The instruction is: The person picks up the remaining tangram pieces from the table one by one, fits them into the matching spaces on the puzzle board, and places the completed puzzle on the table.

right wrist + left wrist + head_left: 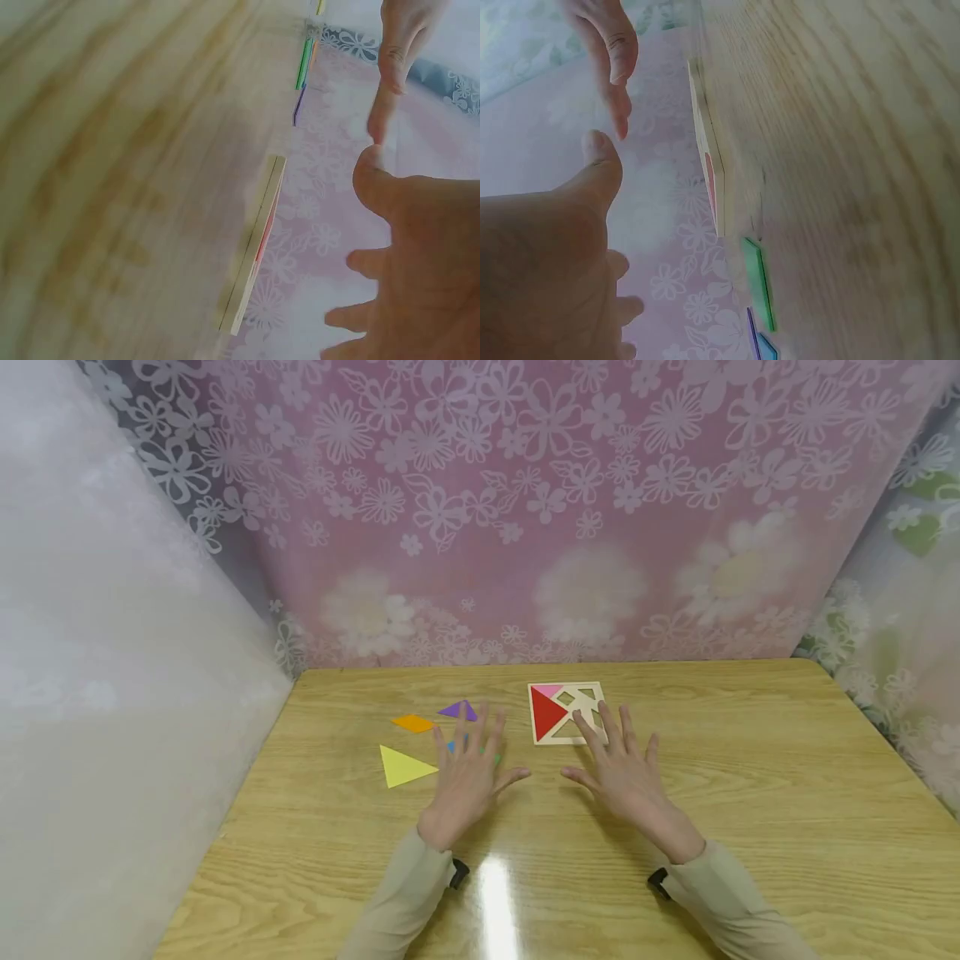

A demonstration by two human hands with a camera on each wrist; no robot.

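On a yellowish wood-grain table, a left hand with spread fingers partly hides a flat blue piece, a flat green piece and a flat purple triangle, with a flat orange parallelogram and a large flat yellow triangle to its left. A right hand, fingers also spread, overlaps the lower right of a square pale wooden puzzle tray, whose left side holds a large red triangle below a pink piece.
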